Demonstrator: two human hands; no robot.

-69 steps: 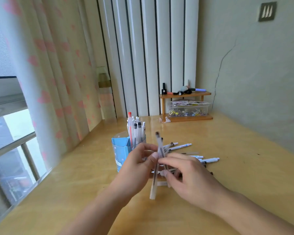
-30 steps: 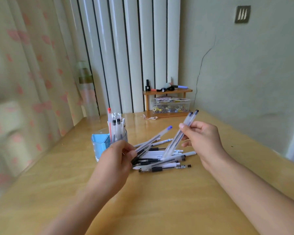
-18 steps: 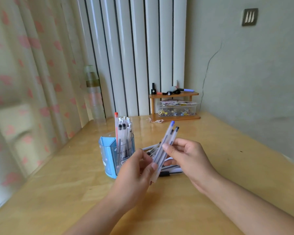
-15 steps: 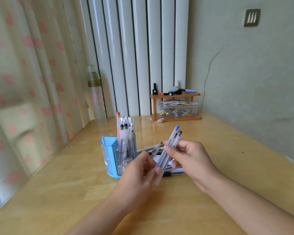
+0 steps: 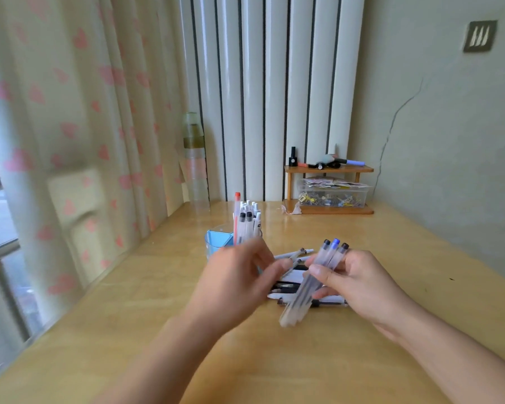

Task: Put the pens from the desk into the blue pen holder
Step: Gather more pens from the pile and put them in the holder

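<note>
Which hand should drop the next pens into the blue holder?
Right, probably. The right hand already grips a bundle of pens, caps up. The left hand is nearer the blue pen holder but blurred, and its grip looks empty, so it would first have to pick pens up.

No readable text or brand anywhere — wall plate point(image 5: 480, 35) bears three slanted strokes only.

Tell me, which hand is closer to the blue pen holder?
Left. The left hand hovers just in front of the pen holder, while the right hand, gripping a bundle of pens, is farther off to its right.
</note>
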